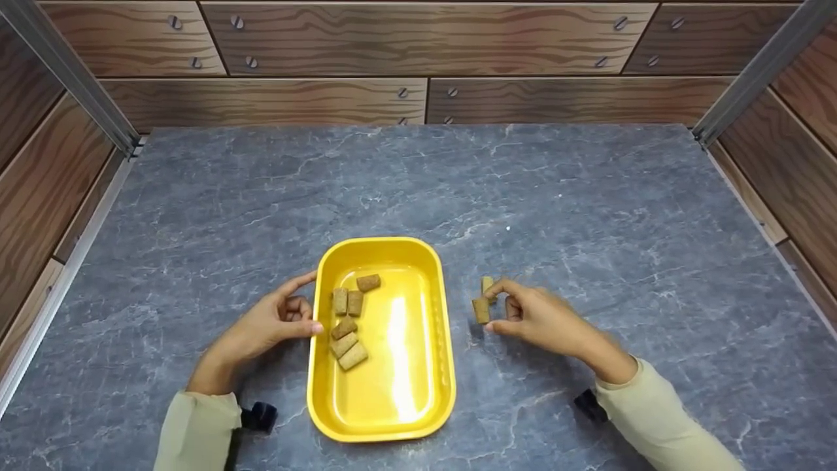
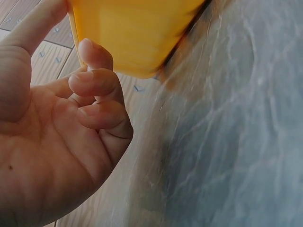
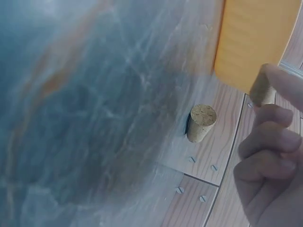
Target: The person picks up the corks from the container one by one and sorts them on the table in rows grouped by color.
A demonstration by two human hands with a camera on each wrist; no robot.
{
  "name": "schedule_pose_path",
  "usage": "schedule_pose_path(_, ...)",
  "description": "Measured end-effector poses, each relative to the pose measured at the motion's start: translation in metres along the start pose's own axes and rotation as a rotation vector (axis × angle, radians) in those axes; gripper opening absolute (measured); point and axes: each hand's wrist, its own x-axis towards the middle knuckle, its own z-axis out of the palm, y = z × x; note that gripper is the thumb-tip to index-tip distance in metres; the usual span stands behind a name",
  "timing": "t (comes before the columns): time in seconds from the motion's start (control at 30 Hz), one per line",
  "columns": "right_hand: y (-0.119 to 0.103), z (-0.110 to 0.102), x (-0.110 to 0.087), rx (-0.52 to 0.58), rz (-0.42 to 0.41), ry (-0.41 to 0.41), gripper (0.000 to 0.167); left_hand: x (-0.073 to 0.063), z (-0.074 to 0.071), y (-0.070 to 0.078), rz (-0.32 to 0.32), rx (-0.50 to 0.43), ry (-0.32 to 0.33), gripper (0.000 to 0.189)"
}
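A yellow tray (image 1: 446, 366) lies lengthwise before me, with several short corks (image 1: 354, 356) along its left side. At its left rim is my left hand (image 1: 278, 320), thumb on the rim and index finger against the outer wall; the other fingers curl without holding anything. To the right of the tray, my right hand (image 1: 539, 320) pinches a cork (image 1: 480, 311) between thumb and index finger. Another cork (image 3: 202, 123) stands on the table just beyond that hand, partly hidden by it in the head view.
The grey marbled table (image 1: 588, 196) stretches around the tray. Wood-patterned panels (image 1: 425, 39) close off the back and both sides, with metal posts (image 1: 752, 78) at the back corners.
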Motion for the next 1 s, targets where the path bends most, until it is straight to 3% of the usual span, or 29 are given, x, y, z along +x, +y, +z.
schedule_pose_path(0.7, 0.005, 0.004, -0.021, -0.165, 0.131, -0.059, 0.036, 0.001, 0.0, 0.002, -0.005, -0.011, 0.01, 0.089)
schedule_pose_path(1.0, 0.001, 0.009, -0.022, -0.198, 0.092, -0.063, 0.034, -0.001, 0.001, 0.001, -0.001, -0.016, -0.001, 0.089)
